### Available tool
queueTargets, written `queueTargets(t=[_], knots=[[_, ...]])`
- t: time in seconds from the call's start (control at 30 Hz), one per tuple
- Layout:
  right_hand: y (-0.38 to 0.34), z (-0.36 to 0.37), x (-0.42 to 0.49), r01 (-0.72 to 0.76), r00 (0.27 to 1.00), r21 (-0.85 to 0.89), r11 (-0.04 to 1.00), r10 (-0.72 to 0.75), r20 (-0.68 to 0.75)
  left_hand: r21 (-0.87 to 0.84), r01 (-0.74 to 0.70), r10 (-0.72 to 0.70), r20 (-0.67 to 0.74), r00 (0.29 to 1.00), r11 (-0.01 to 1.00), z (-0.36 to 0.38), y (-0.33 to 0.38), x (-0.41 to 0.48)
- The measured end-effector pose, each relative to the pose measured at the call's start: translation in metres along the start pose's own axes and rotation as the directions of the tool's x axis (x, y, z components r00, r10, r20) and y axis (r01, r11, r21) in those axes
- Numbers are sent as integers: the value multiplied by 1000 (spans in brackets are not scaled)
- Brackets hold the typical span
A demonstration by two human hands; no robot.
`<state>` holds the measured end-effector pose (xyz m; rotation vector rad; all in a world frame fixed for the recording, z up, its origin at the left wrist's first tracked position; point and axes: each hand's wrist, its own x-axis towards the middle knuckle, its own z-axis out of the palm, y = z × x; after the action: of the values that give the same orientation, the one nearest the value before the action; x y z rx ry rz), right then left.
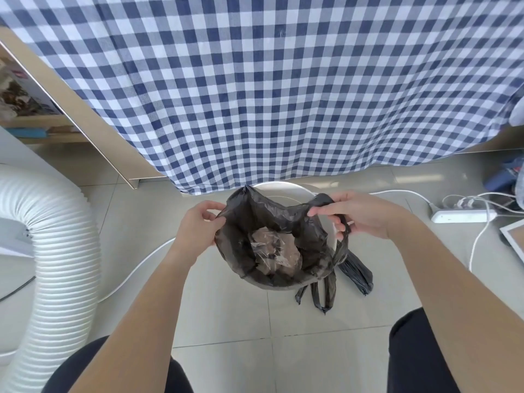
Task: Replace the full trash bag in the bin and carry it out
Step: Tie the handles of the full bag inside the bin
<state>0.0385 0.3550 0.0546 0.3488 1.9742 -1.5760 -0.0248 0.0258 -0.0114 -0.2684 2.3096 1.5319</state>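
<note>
Bag [309, 248] sitting in bin [283, 186], trash [276, 251] inside, rim [283, 207] peeled loose; left hand [200, 224] pinching rim, right hand [368, 214] curled round handle [344, 226]. Not yet lifted, replaced, carried out.

Single head-worn wide-angle view, aimed steeply down.
It looks from close above the bin [286, 186], set just below frame centre; a checked cloth [269, 80] hangs beyond the bin, and the wearer's legs [416, 355] lie on its near side.
</note>
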Motion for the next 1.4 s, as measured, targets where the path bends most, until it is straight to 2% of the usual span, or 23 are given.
queueTargets(t=[0.13,0.23,0.3,0.4,0.47,0.57,0.6,0.67,0.73,0.8,0.87,0.93,1.03,1.13,1.2,1.3,1.33,1.4], knots=[[1,-6,2,-79,988,2,997,78,-131,105,156,-167,106,980,982,-7,0,-3],[-3,-11,-1,-96,989,-27,995,92,-119,110,195,-214,207,955,975,-9,1,-8],[-9,-13,-7,-74,995,-58,996,70,-71,130,188,-213,215,953,973,-6,1,-8],[-16,-14,-12,-20,998,-64,998,16,-63,246,196,-237,149,960,949,-5,1,-5],[-20,-11,-13,6,996,-37,999,-9,-93,356,248,-335,207,919,901,-11,-1,-2],[-21,-10,-14,13,992,-24,1000,-15,-125,404,337,-493,391,777,851,-20,-6,-2],[-22,-10,-15,11,993,-35,999,-15,-121,428,340,-514,406,755,837,-21,-5,-3],[-23,-11,-18,-6,992,-62,998,-1,-127,485,308,-510,369,777,819,-23,4,-7],[-24,-14,-21,-34,985,-88,996,18,-169,395,301,-431,299,851,868,-25,10,-6],[-25,-16,-22,-39,978,-101,994,17,-208,183,273,-313,241,919,944,-26,11,-1],[-27,-18,-22,-16,973,-84,996,-4,-232,-57,249,-232,216,949,967,-21,13,0],[-29,-19,-21,13,967,-71,997,-30,-252,-214,220,-185,172,968,952,-14,14,1],[-28,-21,-20,20,959,-93,995,-45,-279,-266,176,-146,131,981,948,-6,13,1],[-21,-25,-16,-30,957,-147,989,-14,-291,-338,221,-179,152,972,915,-2,11,-1],[-14,-29,-11,-61,951,-190,980,0,-309,-374,257,-221,137,966,891,1,7,2],[-4,-35,-5,-94,943,-250,964,6,-334,-509,326,-333,82,940,797,1,-7,14],[-1,-38,-3,-107,941,-258,960,13,-339,-518,332,-358,52,932,788,2,-13,19],[1,-39,-2,-118,940,-242,963,29,-341,-423,319,-352,0,936,848,5,-23,24]])
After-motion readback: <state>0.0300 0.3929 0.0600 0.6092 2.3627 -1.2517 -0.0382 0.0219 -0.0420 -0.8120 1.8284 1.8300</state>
